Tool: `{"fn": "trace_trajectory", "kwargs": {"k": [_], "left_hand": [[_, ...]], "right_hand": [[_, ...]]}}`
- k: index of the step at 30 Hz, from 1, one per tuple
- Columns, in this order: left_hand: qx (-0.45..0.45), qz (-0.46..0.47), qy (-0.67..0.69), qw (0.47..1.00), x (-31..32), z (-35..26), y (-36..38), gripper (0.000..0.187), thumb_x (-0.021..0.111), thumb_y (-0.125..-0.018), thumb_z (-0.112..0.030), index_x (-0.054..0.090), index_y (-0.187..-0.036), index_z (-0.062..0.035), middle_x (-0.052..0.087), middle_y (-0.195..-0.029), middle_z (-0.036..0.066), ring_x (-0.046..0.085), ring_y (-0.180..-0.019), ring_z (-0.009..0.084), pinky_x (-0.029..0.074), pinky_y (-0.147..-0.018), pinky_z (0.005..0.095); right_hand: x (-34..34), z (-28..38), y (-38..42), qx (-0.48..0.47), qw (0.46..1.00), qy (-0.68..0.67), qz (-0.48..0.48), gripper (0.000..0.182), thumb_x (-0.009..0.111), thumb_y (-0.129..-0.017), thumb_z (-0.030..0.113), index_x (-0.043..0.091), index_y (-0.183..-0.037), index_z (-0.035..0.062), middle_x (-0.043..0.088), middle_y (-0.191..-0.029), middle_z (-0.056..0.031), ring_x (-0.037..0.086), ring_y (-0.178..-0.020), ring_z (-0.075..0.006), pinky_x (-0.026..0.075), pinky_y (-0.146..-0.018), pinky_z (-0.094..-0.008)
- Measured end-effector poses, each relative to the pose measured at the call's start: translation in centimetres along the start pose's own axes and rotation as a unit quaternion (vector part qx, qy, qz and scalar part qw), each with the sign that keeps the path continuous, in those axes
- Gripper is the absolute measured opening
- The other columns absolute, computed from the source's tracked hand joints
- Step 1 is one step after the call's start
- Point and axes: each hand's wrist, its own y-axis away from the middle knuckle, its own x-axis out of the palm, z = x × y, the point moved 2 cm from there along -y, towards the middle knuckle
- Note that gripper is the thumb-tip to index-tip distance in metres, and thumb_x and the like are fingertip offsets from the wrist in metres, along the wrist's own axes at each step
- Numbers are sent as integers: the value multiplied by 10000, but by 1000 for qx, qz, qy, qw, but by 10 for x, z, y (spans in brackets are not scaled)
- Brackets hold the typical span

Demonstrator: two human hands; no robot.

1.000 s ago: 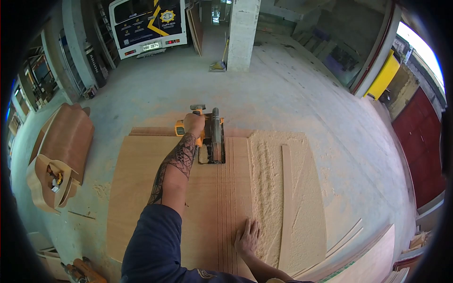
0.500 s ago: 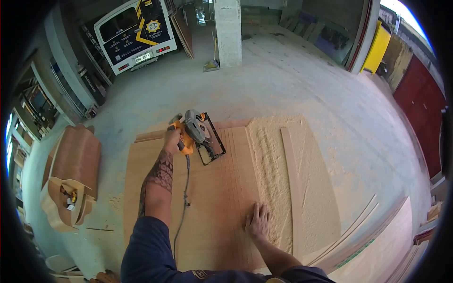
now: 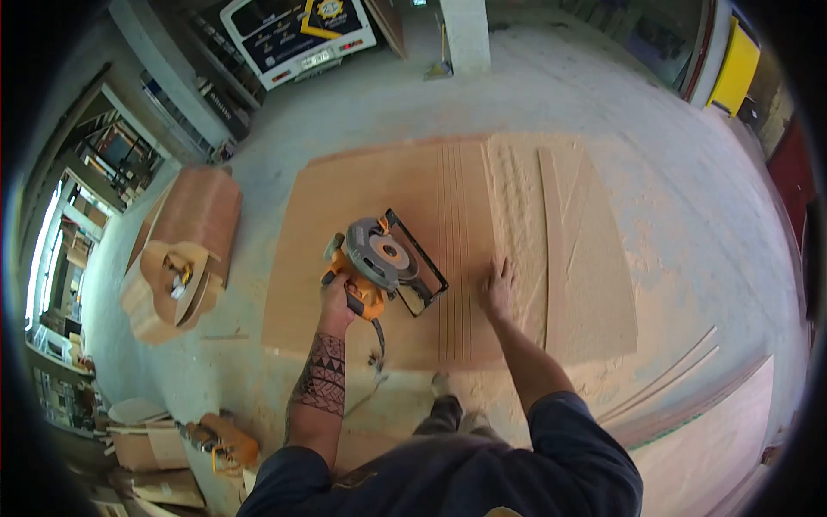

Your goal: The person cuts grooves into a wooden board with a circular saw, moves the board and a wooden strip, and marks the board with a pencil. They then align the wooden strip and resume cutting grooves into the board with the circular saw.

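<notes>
My left hand [image 3: 338, 299] is wrapped round the rear handle of an orange and grey circular saw [image 3: 377, 254]. The saw is tilted on its side over the plywood sheet [image 3: 357, 194], its round blade guard and black base plate facing up and right. A dark cord [image 3: 376, 338] trails from its handle towards me. Several long parallel cuts run along the right part of the sheet. My right hand [image 3: 497, 289] lies with fingers stretched out at the sheet's right edge, beside the sawdust-covered board [image 3: 594, 258]. A long narrow wooden strip [image 3: 551, 233] rests on that board.
Curved plywood pieces [image 3: 191, 211] stand on the floor at the left. An orange power tool [image 3: 228, 439] lies at the lower left near wood offcuts [image 3: 155, 448]. Thin strips [image 3: 668, 375] and large panels [image 3: 715, 414] are at the lower right. A pillar [image 3: 467, 39] and a van [image 3: 297, 39] stand ahead.
The saw has come back towards me, away from the sheet's far edge, still in my left hand. The view has tilted down, showing my legs. My right hand stays at the sheet's right edge.
</notes>
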Motion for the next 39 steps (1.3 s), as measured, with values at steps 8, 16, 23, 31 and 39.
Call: {"fn": "trace_trajectory", "kwargs": {"k": [8,16,23,31,39], "left_hand": [[-48,6,24,999,-67,36,139,96,668,-993,-183,615,-951,-114,598,-750,4,541,-575,92,457,-516,275],[-63,38,-81,994,-83,43,221,125,690,-996,-208,658,-949,-97,595,-728,-5,548,-570,97,476,-510,286],[-37,88,-229,969,-72,49,252,209,759,-958,-228,670,-859,-67,598,-677,-12,537,-506,89,432,-474,266],[-4,68,-318,946,-62,50,251,338,753,-954,-285,655,-744,-39,610,-612,7,578,-486,112,447,-458,287],[71,36,-422,903,-68,63,231,419,757,-933,-356,714,-822,46,718,-715,164,730,-667,312,544,-607,430]], "right_hand": [[-98,2,133,-82,946,152,273,652,567,-947,130,412,-1570,15,250,-1714,-195,168,-1598,-423,129,-1285,-606],[-99,2,148,-88,915,225,323,750,548,-903,87,340,-1619,13,200,-1744,-160,171,-1612,-376,153,-1286,-602],[-93,15,137,-45,892,262,366,732,517,-920,55,326,-1625,17,142,-1754,-174,206,-1605,-360,181,-1281,-601],[-98,29,140,-17,886,281,369,674,507,-947,65,384,-1609,40,170,-1752,-152,226,-1604,-332,191,-1281,-589],[-90,24,139,-14,887,281,367,676,506,-948,57,391,-1613,84,163,-1749,-161,266,-1585,-346,236,-1261,-607]]}}
